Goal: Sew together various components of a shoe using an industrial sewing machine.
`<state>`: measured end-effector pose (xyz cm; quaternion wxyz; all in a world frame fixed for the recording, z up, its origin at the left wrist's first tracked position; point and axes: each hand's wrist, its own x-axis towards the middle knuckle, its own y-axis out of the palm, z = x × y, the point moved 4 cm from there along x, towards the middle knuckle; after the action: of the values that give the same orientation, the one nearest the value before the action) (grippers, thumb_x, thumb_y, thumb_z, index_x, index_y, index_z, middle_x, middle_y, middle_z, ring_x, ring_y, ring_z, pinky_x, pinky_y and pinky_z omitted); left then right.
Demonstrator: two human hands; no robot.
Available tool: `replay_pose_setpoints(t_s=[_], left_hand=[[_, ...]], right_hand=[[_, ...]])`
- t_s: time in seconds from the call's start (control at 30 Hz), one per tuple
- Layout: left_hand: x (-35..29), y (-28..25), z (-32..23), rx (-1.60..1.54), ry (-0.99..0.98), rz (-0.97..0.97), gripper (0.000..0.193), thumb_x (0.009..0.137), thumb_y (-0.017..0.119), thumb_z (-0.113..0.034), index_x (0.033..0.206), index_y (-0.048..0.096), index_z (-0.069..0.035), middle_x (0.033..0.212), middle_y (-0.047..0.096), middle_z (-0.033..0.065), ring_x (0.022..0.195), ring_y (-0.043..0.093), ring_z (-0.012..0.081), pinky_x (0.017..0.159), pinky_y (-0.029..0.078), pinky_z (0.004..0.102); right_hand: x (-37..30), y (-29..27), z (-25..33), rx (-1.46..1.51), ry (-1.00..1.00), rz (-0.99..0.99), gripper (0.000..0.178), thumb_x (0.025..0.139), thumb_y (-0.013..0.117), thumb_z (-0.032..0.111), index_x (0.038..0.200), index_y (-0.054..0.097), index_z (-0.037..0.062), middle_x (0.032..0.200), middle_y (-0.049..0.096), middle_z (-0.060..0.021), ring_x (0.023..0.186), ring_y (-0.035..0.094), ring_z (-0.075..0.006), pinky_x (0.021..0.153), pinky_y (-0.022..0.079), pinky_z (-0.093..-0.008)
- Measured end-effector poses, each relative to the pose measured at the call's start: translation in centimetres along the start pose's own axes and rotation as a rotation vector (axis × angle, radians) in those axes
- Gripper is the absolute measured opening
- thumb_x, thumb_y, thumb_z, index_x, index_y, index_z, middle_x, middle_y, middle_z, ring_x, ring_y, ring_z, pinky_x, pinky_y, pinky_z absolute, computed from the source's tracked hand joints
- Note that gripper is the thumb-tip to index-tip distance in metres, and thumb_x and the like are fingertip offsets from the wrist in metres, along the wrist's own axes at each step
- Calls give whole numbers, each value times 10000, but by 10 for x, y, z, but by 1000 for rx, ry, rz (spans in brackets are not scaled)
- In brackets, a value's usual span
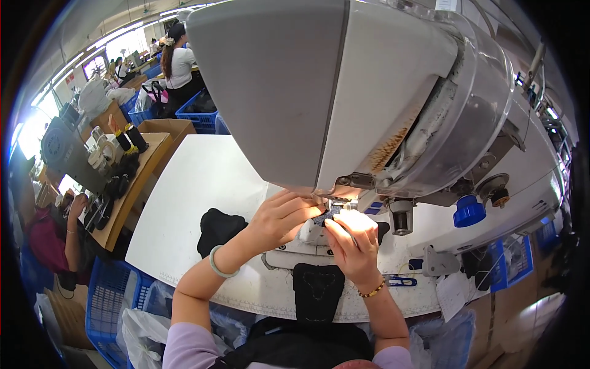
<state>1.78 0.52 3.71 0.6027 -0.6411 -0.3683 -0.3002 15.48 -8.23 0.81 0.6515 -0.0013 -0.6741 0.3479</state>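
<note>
Beneath the head of a large white and grey sewing machine (289,92), both my hands meet in the bright lamp light. A small dark grey fabric piece (326,215) is pinched between them close to the needle area. My left hand (281,216) holds its left side with the fingers closed. On the right edge, my right hand (353,241) grips with thumb and fingers. The needle itself is hidden. One black fabric piece (220,232) lies left of my left forearm. Another black piece (317,293), with a stitched outline, hangs toward the table's near edge.
Blue-handled thread snips (402,281) lie right of my right wrist on the white table (184,184). A blue knob (469,212) juts from the machine. Blue crates (110,301) stand low on the left. Beside them, a co-worker's arm (72,240) reaches to another machine.
</note>
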Motion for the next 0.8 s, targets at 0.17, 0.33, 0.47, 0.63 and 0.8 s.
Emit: replay_pose_setpoints(t_s=[0.17,0.33,0.47,0.63,0.8], left_hand=[[1,1,-12,115,5,42,272,636,597,59,905,581,17,888,571,91,823,587,241,744,488,343],[6,3,-22,262,30,72,231,623,583,25,849,534,32,845,524,112,767,564,239,714,477,332],[10,6,-35,487,88,201,214,618,570,-24,817,514,31,781,464,101,698,504,213,665,443,303],[10,6,-38,456,-16,312,285,646,612,30,925,554,44,901,530,116,822,549,249,722,465,340],[-14,-4,15,-113,-102,131,502,652,681,23,1130,564,-72,1082,582,85,989,551,276,848,447,364]], right_hand=[[1,-2,-4,43,42,-23,268,718,732,45,972,656,84,1003,590,-24,916,562,-213,824,424,-346],[1,-4,-6,-6,12,-46,261,728,719,33,976,649,74,987,601,-31,890,563,-213,798,414,-333],[4,-6,-10,19,38,-50,246,745,708,38,982,649,68,983,614,-37,877,561,-203,780,408,-322],[-2,-3,-16,-19,147,25,183,776,703,135,957,686,114,932,649,-19,841,576,-228,829,381,-360],[-2,2,-17,71,209,-27,116,771,701,134,886,694,118,900,654,-42,799,570,-239,794,388,-361]])
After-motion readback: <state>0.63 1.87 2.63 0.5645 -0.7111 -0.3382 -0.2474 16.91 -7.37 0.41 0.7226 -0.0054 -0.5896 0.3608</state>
